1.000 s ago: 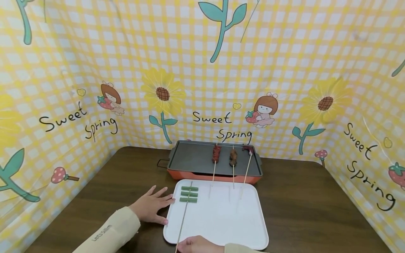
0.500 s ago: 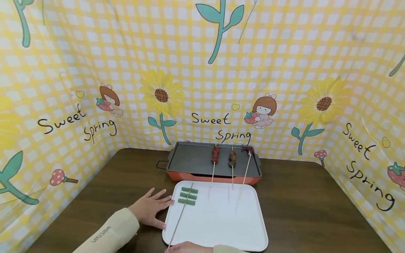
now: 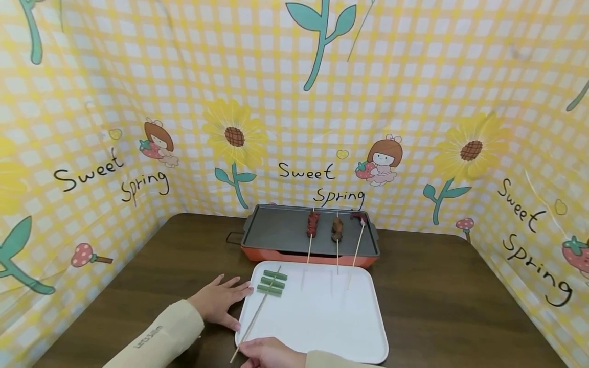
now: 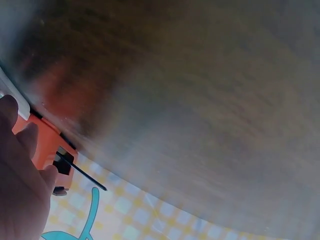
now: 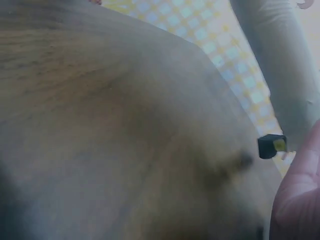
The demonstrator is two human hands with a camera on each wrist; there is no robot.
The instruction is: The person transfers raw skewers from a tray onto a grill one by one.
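A skewer of green vegetable pieces [image 3: 272, 282] lies slanted across the left side of a white tray [image 3: 331, 322], its bare stick running toward the near left corner. My right hand [image 3: 271, 352] pinches that stick close to its lower end, over the tray's front rim. Only part of the right hand [image 5: 300, 195] shows at the edge of the right wrist view. Fingers spread, my left hand [image 3: 221, 301] lies at the tray's left rim, with fingertips and thumb touching it. The left wrist view catches the left hand [image 4: 22, 170] beside the orange grill side [image 4: 47, 142].
Behind the tray stands an orange grill with a dark plate [image 3: 276, 235]. It bears a red meat skewer [image 3: 313, 225], a brown meat skewer [image 3: 337, 230] and a dark purple skewer [image 3: 358, 217], sticks overhanging the tray. Brown wooden table [image 3: 437, 306] surrounds them; a checked cloth [image 3: 294, 128] encloses the back and sides.
My right hand has moved left with the stick's lower end, so the green skewer slants more and its pieces have turned slightly. The left hand stays at the tray's rim.
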